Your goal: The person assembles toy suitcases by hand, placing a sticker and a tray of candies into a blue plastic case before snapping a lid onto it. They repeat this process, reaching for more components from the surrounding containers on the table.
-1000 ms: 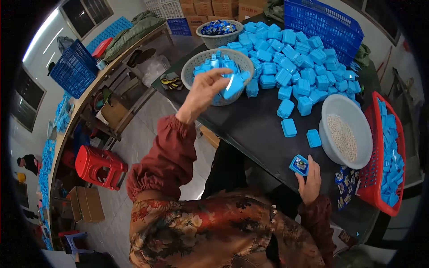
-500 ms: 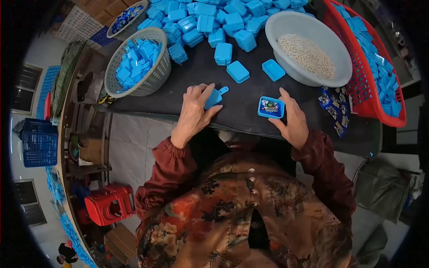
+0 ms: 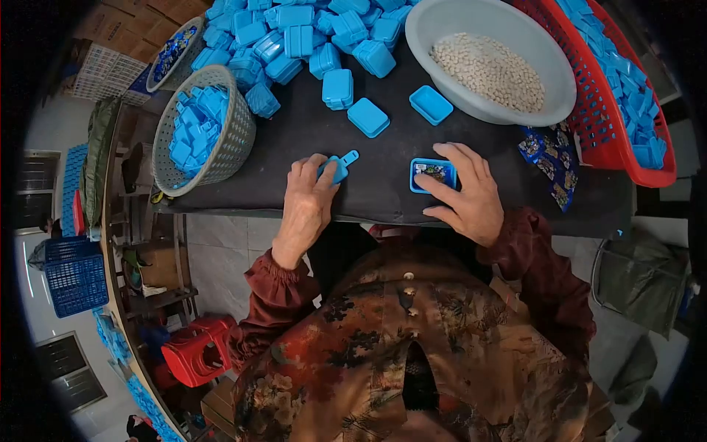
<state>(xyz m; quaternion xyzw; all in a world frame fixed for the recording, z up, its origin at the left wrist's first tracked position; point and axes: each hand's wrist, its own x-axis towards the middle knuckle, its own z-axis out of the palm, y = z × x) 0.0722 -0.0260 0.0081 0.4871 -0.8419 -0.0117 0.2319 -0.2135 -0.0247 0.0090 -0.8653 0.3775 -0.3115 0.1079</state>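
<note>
My left hand (image 3: 302,206) has its fingers closed on a small blue piece with a looped tab (image 3: 340,168), low over the black table. On the right, my right hand (image 3: 469,197) is spread over a small open blue box (image 3: 420,186), fingertips on the dark printed packet (image 3: 436,172) inside it. Beyond the hands lie a blue box (image 3: 368,118) and an open, empty-looking blue box (image 3: 431,105).
Blue boxes (image 3: 298,42) are piled at the back. A basket of blue pieces (image 3: 239,132) stands left. Right are a grey basin (image 3: 471,110) of pale pellets, a red basket (image 3: 652,175) and blue printed packets (image 3: 549,166).
The right hand has let go of the box's side and spread its fingers over the packet inside. The left hand still has the tabbed piece. The camera view has shifted a little.
</note>
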